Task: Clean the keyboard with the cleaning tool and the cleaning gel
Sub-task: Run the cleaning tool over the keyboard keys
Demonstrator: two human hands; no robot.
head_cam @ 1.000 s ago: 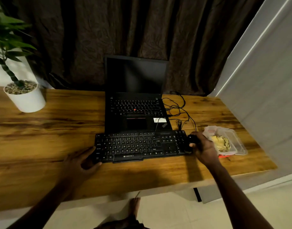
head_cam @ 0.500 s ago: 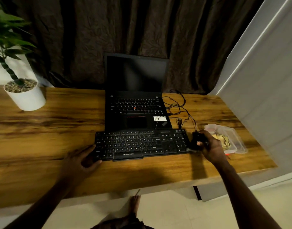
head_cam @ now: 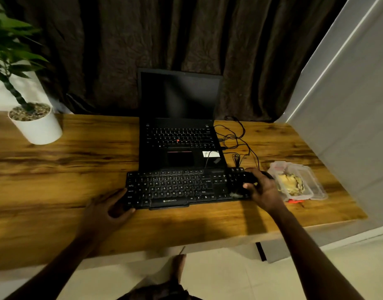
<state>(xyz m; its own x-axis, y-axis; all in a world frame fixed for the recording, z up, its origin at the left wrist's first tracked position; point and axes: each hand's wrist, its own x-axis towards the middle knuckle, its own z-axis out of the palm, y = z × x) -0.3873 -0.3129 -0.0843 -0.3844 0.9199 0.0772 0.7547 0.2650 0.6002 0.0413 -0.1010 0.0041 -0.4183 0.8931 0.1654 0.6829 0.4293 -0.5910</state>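
A black keyboard [head_cam: 175, 188] lies on the wooden desk [head_cam: 56, 180] in front of a laptop. My left hand [head_cam: 106, 211] grips the keyboard's left front corner, thumb at the front edge. My right hand [head_cam: 263, 190] holds a black cleaning tool [head_cam: 247, 177] over the keyboard's right end. Pale bristles [head_cam: 236, 194] touch the keys near the number pad. Just right of that hand, yellow cleaning gel [head_cam: 291, 184] sits in an open clear plastic container [head_cam: 316, 187].
An open black laptop [head_cam: 179, 131] stands behind the keyboard, with tangled black cables [head_cam: 236, 137] to its right. A white potted plant [head_cam: 35, 124] is at the far left. A dark curtain hangs behind and a grey wall [head_cam: 348, 105] is on the right.
My right hand with the tool swept right off the keyboard's end, then came back left onto the number pad. My left hand has stayed on the left corner.
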